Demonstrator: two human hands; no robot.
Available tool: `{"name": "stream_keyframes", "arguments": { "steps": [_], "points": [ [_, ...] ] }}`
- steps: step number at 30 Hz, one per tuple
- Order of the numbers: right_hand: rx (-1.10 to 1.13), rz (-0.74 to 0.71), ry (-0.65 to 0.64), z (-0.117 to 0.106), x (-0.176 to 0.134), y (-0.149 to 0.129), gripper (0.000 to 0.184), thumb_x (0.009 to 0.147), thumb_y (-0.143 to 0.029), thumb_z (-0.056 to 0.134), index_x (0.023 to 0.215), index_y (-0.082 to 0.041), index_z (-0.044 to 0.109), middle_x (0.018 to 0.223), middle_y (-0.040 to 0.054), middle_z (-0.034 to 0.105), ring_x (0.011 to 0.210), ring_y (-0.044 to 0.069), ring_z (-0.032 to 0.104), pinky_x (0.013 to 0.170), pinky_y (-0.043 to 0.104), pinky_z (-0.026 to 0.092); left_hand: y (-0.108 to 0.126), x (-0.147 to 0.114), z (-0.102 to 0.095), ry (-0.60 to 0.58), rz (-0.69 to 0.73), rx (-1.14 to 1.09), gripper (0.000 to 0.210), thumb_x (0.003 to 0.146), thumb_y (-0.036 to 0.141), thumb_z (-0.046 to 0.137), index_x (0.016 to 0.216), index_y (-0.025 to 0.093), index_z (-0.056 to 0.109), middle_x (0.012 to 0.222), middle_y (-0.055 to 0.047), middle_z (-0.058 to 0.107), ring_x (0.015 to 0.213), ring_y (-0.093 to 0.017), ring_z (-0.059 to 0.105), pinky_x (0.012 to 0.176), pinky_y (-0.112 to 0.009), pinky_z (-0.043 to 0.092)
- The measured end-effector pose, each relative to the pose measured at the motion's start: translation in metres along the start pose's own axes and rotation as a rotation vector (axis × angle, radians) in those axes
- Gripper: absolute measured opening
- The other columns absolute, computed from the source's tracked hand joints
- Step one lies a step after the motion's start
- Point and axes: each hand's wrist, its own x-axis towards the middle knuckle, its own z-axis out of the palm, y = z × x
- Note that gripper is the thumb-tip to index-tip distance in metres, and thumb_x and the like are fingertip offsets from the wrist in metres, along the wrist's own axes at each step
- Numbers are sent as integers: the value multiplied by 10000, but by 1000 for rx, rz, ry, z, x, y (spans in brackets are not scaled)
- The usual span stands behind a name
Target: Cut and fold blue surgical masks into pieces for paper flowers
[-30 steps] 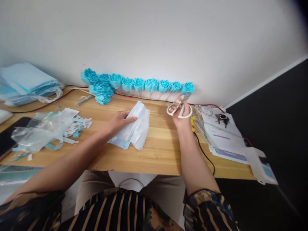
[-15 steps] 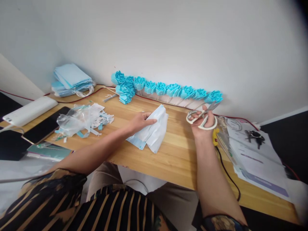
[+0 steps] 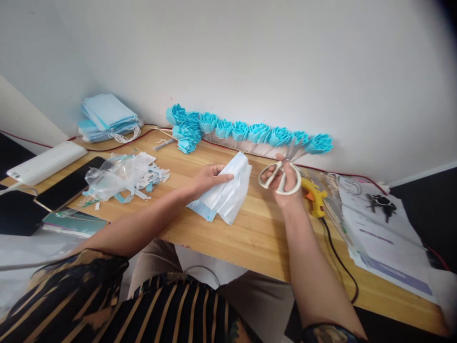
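Tabletop in light wood [image 3: 264, 228] is running along a pale wall [image 3: 250, 57], and at its left end a white rounded device [image 3: 46, 164] is lying with a cable plugged into it, beside a dark phone [image 3: 71, 183]. Nearer the front edge, a clear-wrapped packet [image 3: 73, 223] is showing green through its film. Behind these, a stack of blue face masks [image 3: 107, 112] is sitting against the wall, white ear loops spilling from its right side. Crumpled on the wood, a clear plastic bag [image 3: 110, 178] is touching a heap of white and blue scraps [image 3: 157, 175]; whether any scraps are lying inside it is unclear. Further right, blue flowers [image 3: 259, 133] are forming a cluster and then a row, leaning on the wall on pale stems. At the centre, in front of the row, the left hand [image 3: 210, 182] is pinching a blue-and-white pleated sheet [image 3: 232, 190] between thumb and fingers. Just right of it, the right hand [image 3: 290, 180] is gripping white-handled scissors [image 3: 281, 185], fingers curling about the loops, blades pointing toward the flowers. Beside that wrist, a yellow glue gun [image 3: 316, 197] is trailing a black cord [image 3: 333, 243]. Farthest right, printed papers [image 3: 378, 233] are lying under a bunch of keys [image 3: 382, 202].
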Motion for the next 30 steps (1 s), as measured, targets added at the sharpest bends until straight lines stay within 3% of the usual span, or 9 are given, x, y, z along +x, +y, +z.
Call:
{"name": "stream_keyframes", "arguments": {
  "steps": [5,10,14,16,20,24,27,30],
  "points": [
    [-198,145,-198,10,-15,14,549,698,-577,777,1090,-219,636,788,4,703,631,153,672,498,254,550,-3,1,-4,-62,6,-95,435,693,460,813,953,149,655,797,-26,669,598,-119,581,545,-231,431],
    [-143,199,-304,14,-23,22,439,673,-508,822,946,-209,650,736,-14,675,601,149,638,522,263,533,-2,2,-3,-25,11,-112,438,679,449,823,937,135,659,798,-38,682,604,-122,596,548,-230,446],
    [-139,170,-261,21,-25,23,382,672,-373,835,964,-221,642,874,-3,711,714,160,669,573,262,547,-2,4,0,47,-18,-86,454,659,429,829,956,126,665,799,-51,698,617,-137,608,578,-248,475],
    [-100,108,-182,21,-22,19,367,691,-379,811,976,-236,629,826,-26,692,678,140,654,559,251,538,-1,4,1,107,-31,-63,441,660,419,818,955,129,663,783,-47,696,607,-142,605,572,-253,474],
    [105,-78,30,6,-5,0,306,746,-402,751,973,-253,609,722,-48,642,617,109,613,578,254,539,-1,4,0,167,-48,17,356,704,425,766,897,151,648,696,-27,664,556,-140,571,531,-252,444],
    [277,-87,207,-12,8,-14,209,776,-374,706,899,-244,598,671,-68,605,579,74,583,587,226,527,-2,5,-2,146,-44,5,389,706,438,766,959,165,651,739,-36,679,580,-152,586,542,-260,461],
    [167,-8,134,-9,7,-9,270,743,-415,724,912,-238,611,654,-65,603,557,83,566,538,223,494,-3,5,-3,133,-32,-54,429,679,434,791,981,162,656,780,-43,690,596,-148,594,549,-252,475],
    [-255,-13,54,2,-2,-2,386,706,-443,758,1022,-256,640,648,-57,623,527,104,537,467,220,416,-3,5,-4,173,-4,-127,435,657,407,799,977,146,662,795,-55,697,613,-148,603,562,-247,489]
  ]
}}
